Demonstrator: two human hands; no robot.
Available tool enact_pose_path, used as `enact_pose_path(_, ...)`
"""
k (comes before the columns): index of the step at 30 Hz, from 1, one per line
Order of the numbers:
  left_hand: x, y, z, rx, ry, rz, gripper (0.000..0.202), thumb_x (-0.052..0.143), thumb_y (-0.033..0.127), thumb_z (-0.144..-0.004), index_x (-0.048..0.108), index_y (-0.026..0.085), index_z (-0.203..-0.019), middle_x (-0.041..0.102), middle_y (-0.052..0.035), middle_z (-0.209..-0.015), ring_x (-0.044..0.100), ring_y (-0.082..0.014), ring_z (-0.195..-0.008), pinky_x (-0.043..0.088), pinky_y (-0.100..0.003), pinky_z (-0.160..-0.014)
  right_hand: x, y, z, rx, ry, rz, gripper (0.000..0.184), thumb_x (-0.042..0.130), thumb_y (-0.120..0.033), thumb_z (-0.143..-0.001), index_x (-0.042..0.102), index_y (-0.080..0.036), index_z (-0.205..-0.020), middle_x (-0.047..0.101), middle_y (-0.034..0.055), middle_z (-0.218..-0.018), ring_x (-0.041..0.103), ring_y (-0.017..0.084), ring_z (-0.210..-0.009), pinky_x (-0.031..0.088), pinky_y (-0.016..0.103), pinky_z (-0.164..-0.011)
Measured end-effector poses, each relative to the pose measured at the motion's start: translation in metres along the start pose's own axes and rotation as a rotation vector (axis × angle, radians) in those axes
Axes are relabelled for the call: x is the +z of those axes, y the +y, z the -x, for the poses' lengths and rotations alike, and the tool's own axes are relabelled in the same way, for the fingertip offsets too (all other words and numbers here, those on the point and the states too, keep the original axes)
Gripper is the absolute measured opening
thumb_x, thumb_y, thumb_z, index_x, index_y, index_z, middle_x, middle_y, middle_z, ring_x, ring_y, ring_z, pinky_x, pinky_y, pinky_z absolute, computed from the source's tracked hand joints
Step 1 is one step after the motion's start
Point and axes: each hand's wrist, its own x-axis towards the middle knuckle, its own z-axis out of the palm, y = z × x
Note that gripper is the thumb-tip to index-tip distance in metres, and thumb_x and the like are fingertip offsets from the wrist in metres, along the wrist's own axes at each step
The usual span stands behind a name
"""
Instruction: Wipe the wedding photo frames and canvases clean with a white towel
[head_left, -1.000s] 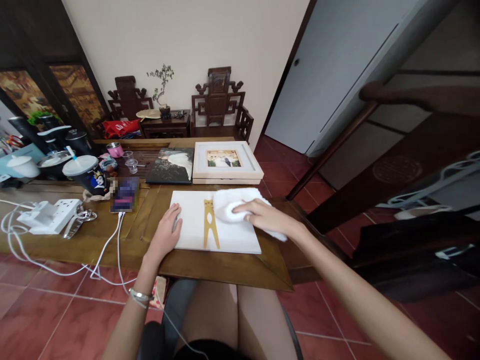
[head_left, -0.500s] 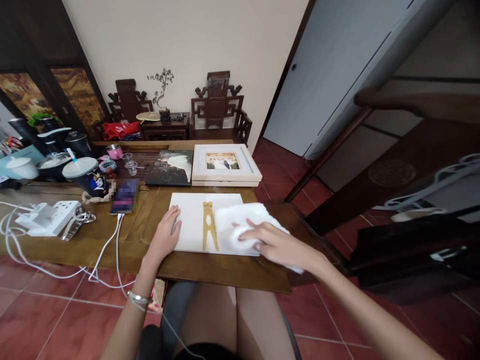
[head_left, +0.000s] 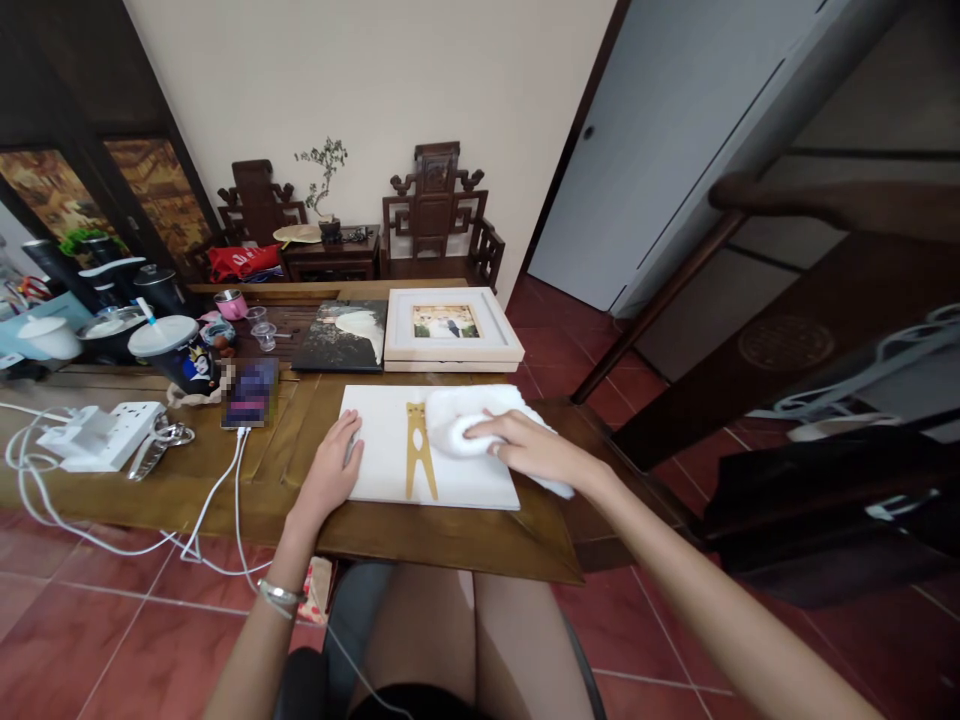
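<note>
A white canvas (head_left: 390,450) with a tall yellow cat figure (head_left: 420,450) painted on it lies flat near the front edge of the wooden table (head_left: 450,535). My right hand (head_left: 525,448) is closed on a bunched white cloth (head_left: 457,425) and presses it on the canvas's upper right part, just right of the cat. My left hand (head_left: 330,470) lies flat on the canvas's left edge with its fingers stretched out, holding nothing.
Behind the canvas lie a white framed photo (head_left: 450,325) and a dark print (head_left: 341,335). To the left are a phone (head_left: 249,392) on a white cable, a power strip (head_left: 105,430), a lidded cup (head_left: 176,352) and pots. Carved chairs (head_left: 439,215) stand at the wall.
My right hand has slid the cloth from the canvas's lower right corner back up toward its top, near the cat's head. My left hand has stayed on the left edge.
</note>
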Motion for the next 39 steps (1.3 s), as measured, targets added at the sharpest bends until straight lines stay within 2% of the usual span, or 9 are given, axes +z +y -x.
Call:
enact_pose_path(6,-0.001,-0.001,0.0,0.004,-0.003,0.005,0.039,0.042,0.027,-0.091,0.056,0.012,-0.124,0.049,-0.017,-0.14,0.042,-0.0251,-0.134,0.03,-0.047,-0.114,0.002,0.0,-0.029,-0.104,0.093,0.027,0.052,0.04,-0.006,-0.07,0.07,-0.023,-0.109,0.074,0.0003,-0.097,0.067,0.022,-0.089,0.026,0.046,-0.113)
enact_pose_path(9,0.001,-0.002,0.0,0.005,0.007,0.014,0.038,0.043,0.027,-0.091,0.056,0.014,-0.123,0.05,-0.0155,-0.14,0.042,-0.0245,-0.134,0.03,-0.046,-0.114,0.005,-0.015,-0.007,-0.088,0.058,0.04,0.052,0.04,-0.006,-0.069,0.07,-0.024,-0.108,0.074,0.0002,-0.09,0.066,0.022,-0.085,0.033,0.047,-0.108)
enact_pose_path(14,0.002,-0.001,0.001,0.005,0.02,0.009,0.037,0.043,0.027,-0.091,0.056,0.014,-0.123,0.05,-0.015,-0.14,0.042,-0.0238,-0.134,0.03,-0.045,-0.114,0.001,-0.048,0.05,-0.059,-0.097,0.005,0.051,0.043,-0.003,-0.066,0.071,-0.027,-0.102,0.071,0.0006,-0.09,0.061,0.023,-0.105,0.037,0.043,-0.106)
enact_pose_path(18,0.001,0.002,0.001,-0.002,0.003,-0.001,0.038,0.042,0.026,-0.091,0.055,0.012,-0.124,0.048,-0.0167,-0.141,0.041,-0.0241,-0.135,0.029,-0.046,-0.114,-0.002,-0.05,0.068,-0.01,-0.182,-0.016,0.05,0.044,-0.005,-0.068,0.071,-0.028,-0.103,0.069,0.0021,-0.092,0.058,0.025,-0.113,0.037,0.044,-0.107)
enact_pose_path(24,0.001,0.002,0.0,-0.004,-0.004,0.005,0.039,0.041,0.026,-0.091,0.055,0.012,-0.124,0.048,-0.0166,-0.141,0.04,-0.0243,-0.135,0.029,-0.045,-0.115,0.001,-0.017,0.026,0.026,-0.059,0.03,0.05,0.044,-0.009,-0.071,0.069,-0.026,-0.11,0.069,0.0036,-0.106,0.055,0.027,-0.117,0.042,0.044,-0.103)
enact_pose_path(29,0.001,0.001,0.0,-0.007,-0.001,0.029,0.038,0.042,0.026,-0.091,0.056,0.014,-0.124,0.049,-0.015,-0.141,0.04,-0.0241,-0.136,0.029,-0.044,-0.115,0.004,-0.002,-0.026,-0.089,0.061,0.056,0.051,0.04,-0.007,-0.07,0.071,-0.022,-0.108,0.072,0.0022,-0.105,0.065,0.026,-0.098,0.032,0.048,-0.109)
enact_pose_path(32,0.001,0.0,0.0,-0.011,-0.007,0.019,0.039,0.042,0.027,-0.091,0.056,0.011,-0.124,0.049,-0.0169,-0.14,0.04,-0.0251,-0.135,0.029,-0.045,-0.115,0.007,-0.003,-0.033,-0.113,0.1,0.066,0.052,0.039,-0.004,-0.07,0.07,-0.02,-0.109,0.073,0.0027,-0.103,0.067,0.026,-0.096,0.028,0.05,-0.111)
enact_pose_path(35,0.001,0.001,0.0,-0.007,-0.009,-0.002,0.04,0.041,0.027,-0.091,0.055,0.008,-0.124,0.049,-0.0188,-0.14,0.04,-0.0252,-0.135,0.029,-0.046,-0.114,0.009,-0.015,-0.014,-0.144,0.068,0.079,0.053,0.038,-0.001,-0.068,0.069,-0.018,-0.107,0.073,0.0037,-0.099,0.064,0.026,-0.105,0.026,0.051,-0.112)
enact_pose_path(39,0.002,0.0,0.0,0.003,-0.002,-0.026,0.04,0.04,0.027,-0.091,0.055,0.007,-0.123,0.049,-0.0194,-0.14,0.041,-0.0245,-0.135,0.03,-0.045,-0.115,0.007,-0.044,0.036,-0.122,-0.057,0.048,0.052,0.037,0.001,-0.066,0.069,-0.018,-0.104,0.068,0.0058,-0.115,0.048,0.026,-0.128,0.033,0.049,-0.109)
